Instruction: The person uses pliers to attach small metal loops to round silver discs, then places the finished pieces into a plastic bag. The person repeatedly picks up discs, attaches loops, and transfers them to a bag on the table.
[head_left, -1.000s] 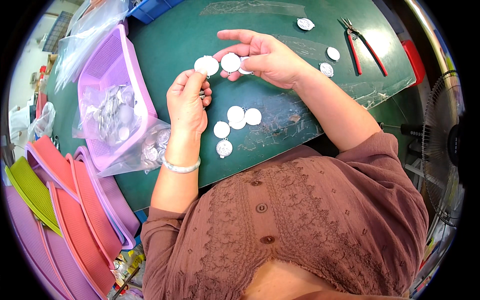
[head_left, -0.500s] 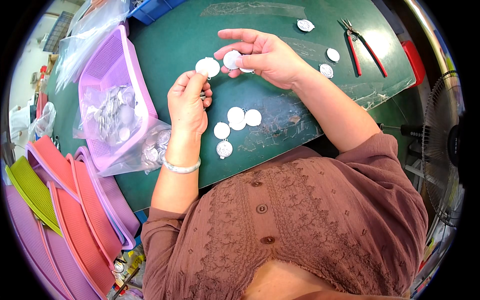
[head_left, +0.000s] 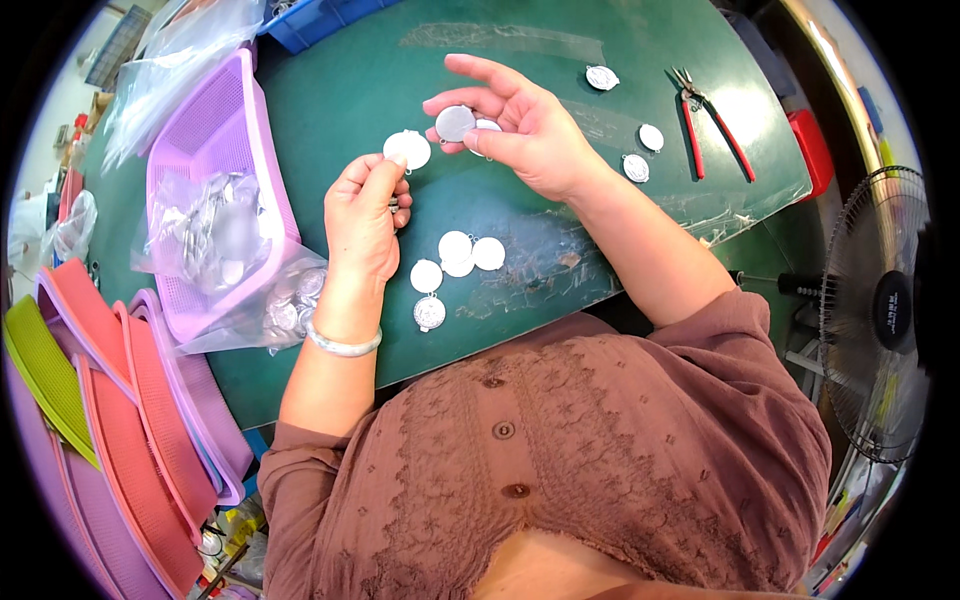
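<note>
- 4 round silver discs (head_left: 457,252) on mat by hands
- 3 more discs (head_left: 637,150) far right
- 1 red-handled pliers (head_left: 708,120)
- 1 purple basket (head_left: 216,120)
- 1 fan (head_left: 885,310)

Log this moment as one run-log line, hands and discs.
left hand: pinches white disc | right hand: holds grey disc | loose discs on green table

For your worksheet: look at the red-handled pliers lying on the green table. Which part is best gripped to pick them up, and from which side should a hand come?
Grip the pliers by the two red handles, around their middle, coming from above. They lie flat on the green table, handles spread toward the table's right edge, metal jaws pointing away. The right hand is nearest.
</note>
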